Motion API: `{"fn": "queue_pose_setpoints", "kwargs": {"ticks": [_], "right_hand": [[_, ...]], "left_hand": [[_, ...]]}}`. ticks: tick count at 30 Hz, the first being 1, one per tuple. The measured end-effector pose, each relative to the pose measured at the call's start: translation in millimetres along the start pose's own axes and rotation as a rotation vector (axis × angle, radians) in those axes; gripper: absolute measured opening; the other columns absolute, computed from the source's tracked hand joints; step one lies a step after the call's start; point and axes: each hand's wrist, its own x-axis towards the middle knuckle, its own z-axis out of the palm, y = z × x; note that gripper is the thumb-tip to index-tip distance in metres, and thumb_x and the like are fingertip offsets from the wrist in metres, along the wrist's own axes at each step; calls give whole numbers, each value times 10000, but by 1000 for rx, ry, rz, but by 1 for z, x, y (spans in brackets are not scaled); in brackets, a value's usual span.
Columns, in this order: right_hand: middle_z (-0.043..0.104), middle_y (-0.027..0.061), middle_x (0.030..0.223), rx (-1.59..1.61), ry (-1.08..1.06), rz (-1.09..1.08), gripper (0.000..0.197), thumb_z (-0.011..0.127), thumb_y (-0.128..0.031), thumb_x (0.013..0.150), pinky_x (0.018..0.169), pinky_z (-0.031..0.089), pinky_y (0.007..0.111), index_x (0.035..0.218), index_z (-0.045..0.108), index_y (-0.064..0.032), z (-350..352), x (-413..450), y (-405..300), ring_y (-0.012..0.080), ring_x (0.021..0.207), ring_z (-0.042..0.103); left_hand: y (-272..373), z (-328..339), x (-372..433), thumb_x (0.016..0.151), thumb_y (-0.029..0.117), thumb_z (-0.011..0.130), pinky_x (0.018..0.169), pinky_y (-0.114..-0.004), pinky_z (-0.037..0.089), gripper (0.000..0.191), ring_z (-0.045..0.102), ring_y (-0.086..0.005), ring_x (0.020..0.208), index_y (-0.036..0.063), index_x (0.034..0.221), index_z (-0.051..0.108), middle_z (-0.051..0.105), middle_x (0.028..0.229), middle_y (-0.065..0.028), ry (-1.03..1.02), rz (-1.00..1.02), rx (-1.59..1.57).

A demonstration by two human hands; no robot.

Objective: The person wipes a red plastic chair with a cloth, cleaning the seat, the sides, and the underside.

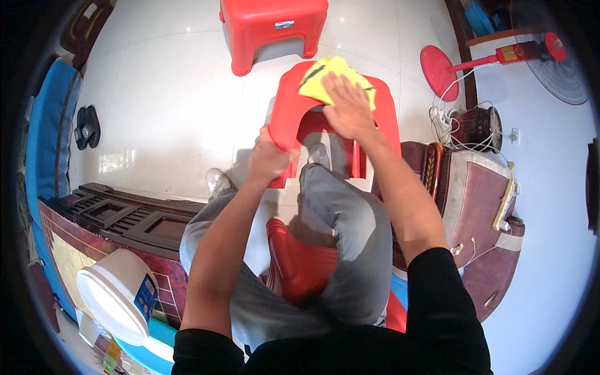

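A red plastic stool is tilted on its side in front of my knees, its legs towards me. My left hand grips the leg on its left side, the thumb over the edge. Under the spread fingers of my right hand, a yellow cloth with dark stripes lies pressed flat against the stool's side, near its upper right part. The cloth is folded or bunched, and its underside is hidden.
Another red stool stands on the tiled floor ahead. A red pedestal fan and cables are at right, by a brown armchair. At left are dark slippers, a carved wooden table and a white bucket.
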Motion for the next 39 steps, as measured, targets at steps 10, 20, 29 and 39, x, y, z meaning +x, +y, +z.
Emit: {"fn": "queue_pose_setpoints", "kwargs": {"ticks": [10,20,29,39], "right_hand": [[199,25,1728,84,64,716,681,349,-435,1011,1280,96,554,1645,267,-198,2,21,27,308,1592,151],[467,38,1600,289,84,-62,497,480,-270,937,1276,141,525,1390,659,-168,33,1,-100,296,1538,306],[373,179,1633,422,56,-28,617,545,-171,888,1246,179,605,1488,509,-31,17,-125,-126,413,1533,279],[400,201,1604,322,43,-12,641,594,-188,896,1215,268,608,1501,470,-14,-1,-150,-142,436,1491,348]], "left_hand": [[-10,10,-2,699,417,874,1015,-489,506,1038,621,-441,1202,17,1469,304,626,1280,-279,6,25,52],[-5,4,2,865,333,773,1062,-374,477,842,571,-235,1265,-45,1484,346,545,1399,-165,-154,61,-394],[-14,26,14,960,436,465,991,-448,506,523,644,-309,1007,55,1309,546,660,1104,-172,-416,-336,-1501],[-20,42,9,1061,565,323,1108,-418,417,688,562,-277,1263,44,1487,467,594,1387,-167,-200,-372,-1209]]}}
